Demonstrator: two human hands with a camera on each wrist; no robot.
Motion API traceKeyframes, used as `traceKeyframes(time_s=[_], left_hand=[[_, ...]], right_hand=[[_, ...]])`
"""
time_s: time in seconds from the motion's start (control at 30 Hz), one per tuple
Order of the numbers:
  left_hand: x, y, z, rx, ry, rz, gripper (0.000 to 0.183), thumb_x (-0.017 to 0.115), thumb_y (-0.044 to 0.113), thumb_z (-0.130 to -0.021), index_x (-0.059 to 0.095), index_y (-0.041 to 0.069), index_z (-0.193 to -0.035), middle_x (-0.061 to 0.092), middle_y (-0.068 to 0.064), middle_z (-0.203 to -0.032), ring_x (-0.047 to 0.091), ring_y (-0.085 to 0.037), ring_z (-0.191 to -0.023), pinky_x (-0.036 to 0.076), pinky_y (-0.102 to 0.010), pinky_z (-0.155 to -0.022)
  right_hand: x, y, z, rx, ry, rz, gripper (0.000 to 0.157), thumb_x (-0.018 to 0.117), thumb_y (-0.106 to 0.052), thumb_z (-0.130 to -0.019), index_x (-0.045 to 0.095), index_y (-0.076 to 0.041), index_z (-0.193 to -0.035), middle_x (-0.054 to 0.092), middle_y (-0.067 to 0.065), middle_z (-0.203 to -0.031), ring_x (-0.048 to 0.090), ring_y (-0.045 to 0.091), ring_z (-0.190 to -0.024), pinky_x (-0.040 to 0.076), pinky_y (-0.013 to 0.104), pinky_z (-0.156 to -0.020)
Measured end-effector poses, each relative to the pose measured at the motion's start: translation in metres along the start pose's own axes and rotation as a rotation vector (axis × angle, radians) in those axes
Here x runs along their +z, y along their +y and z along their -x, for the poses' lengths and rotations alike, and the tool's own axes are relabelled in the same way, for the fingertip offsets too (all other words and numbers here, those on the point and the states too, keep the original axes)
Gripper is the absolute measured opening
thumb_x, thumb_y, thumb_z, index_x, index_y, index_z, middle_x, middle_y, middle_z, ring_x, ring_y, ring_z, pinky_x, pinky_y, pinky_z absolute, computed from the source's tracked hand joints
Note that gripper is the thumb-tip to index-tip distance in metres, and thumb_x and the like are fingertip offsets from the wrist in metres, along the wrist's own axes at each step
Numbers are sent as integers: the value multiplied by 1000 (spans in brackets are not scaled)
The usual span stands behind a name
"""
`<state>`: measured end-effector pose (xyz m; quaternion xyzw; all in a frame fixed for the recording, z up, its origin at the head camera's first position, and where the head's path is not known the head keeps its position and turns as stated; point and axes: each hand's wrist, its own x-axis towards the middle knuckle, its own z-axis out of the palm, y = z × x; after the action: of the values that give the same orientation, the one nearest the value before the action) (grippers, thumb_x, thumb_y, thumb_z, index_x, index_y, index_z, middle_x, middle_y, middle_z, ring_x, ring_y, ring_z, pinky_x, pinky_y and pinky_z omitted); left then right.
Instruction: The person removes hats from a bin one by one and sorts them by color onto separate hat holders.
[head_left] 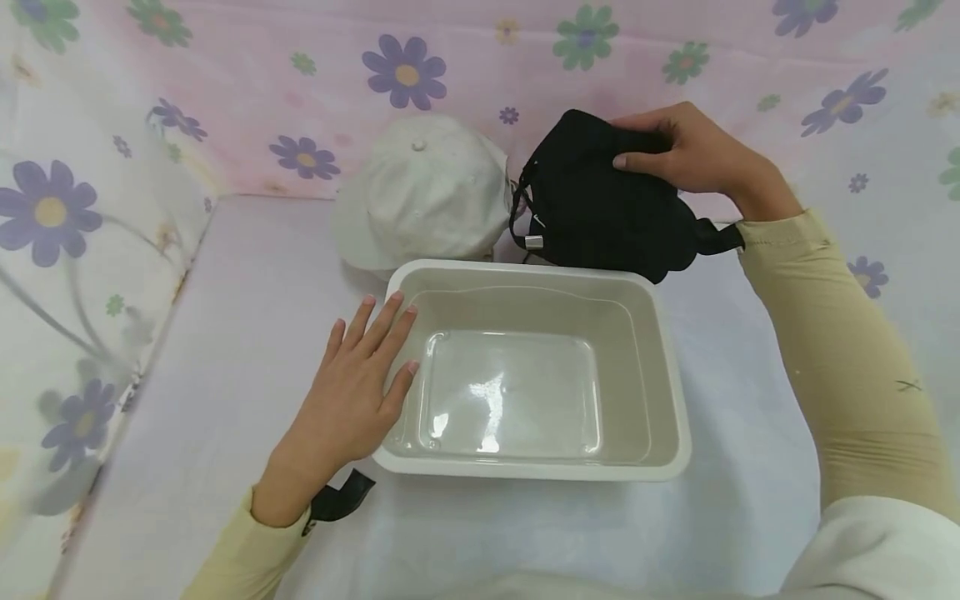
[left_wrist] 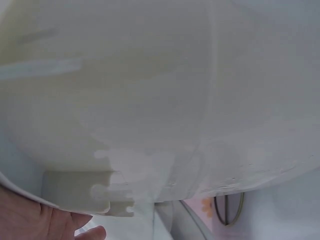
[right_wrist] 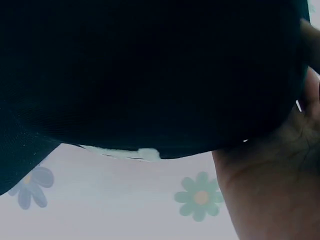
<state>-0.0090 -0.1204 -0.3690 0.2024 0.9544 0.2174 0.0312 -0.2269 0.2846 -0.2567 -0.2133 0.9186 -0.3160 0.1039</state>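
Note:
My right hand (head_left: 693,154) pinches a black cap (head_left: 607,204) by its upper right side, thumb in front and the other fingers behind it. A strap with a small metal buckle hangs from the cap's left side. In the right wrist view the dark cap (right_wrist: 150,75) fills the upper part, with the hand (right_wrist: 280,175) at its right edge. My left hand (head_left: 352,383) lies palm down with straight fingers over the left rim of a white plastic basin (head_left: 667,375). The left wrist view shows the basin's wall (left_wrist: 150,110) close up and part of the hand (left_wrist: 40,217).
A white cap (head_left: 435,192) sits behind the basin, left of the black one. Flower-printed cloth (head_left: 465,50) hangs at the back and sides. A pale cloth (head_left: 247,317) covers the table. A black strap (head_left: 341,497) sticks out from the left wrist.

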Motion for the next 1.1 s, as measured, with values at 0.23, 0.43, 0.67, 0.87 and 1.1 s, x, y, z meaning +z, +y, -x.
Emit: traceKeyframes(time_s=[0.23, 0.43, 0.67, 0.87, 1.1], left_hand=[[0, -1, 0, -1, 4, -1, 60, 42, 34, -109, 27, 13, -162, 13, -5, -171, 6, -36, -158, 10, -67, -121], [1, -1, -1, 3, 7, 8, 60, 42, 34, -109, 27, 13, -162, 13, -5, -171, 6, -37, -157, 10, -66, -121], [0, 0, 0, 10, 12, 20, 61, 44, 34, -108, 25, 13, -163, 12, -5, -171, 6, -37, -157, 10, -64, -123], [-4, 1, -2, 50, 22, -40, 64, 48, 35, -107, 27, 11, -162, 18, -11, -170, 10, -38, -157, 12, -62, -123], [-23, 15, -1, 169, 33, -127, 62, 60, 31, -102, 41, 4, -155, 36, -18, -162, 21, -38, -154, 18, -57, -124]], right_hand=[[3, 6, -8, 72, -145, -4, 69, 71, -28, -97, 39, -21, -158, 43, 11, -159, 48, 20, -139, 36, 39, -118], [5, 15, -12, 54, -179, -43, 73, 73, -22, -96, 37, -25, -159, 40, 8, -161, 42, 20, -142, 33, 41, -119], [9, 23, -11, 41, -161, -91, 73, 72, -19, -96, 37, -24, -159, 36, 6, -163, 41, 17, -141, 39, 23, -110], [9, 21, -9, 39, -127, -101, 73, 74, -19, -94, 40, -25, -158, 41, 7, -160, 47, 12, -133, 41, 12, -98], [2, -1, 6, 18, -106, 53, 73, 69, -27, -98, 34, -18, -160, 36, 10, -163, 33, 28, -149, 24, 45, -124]])
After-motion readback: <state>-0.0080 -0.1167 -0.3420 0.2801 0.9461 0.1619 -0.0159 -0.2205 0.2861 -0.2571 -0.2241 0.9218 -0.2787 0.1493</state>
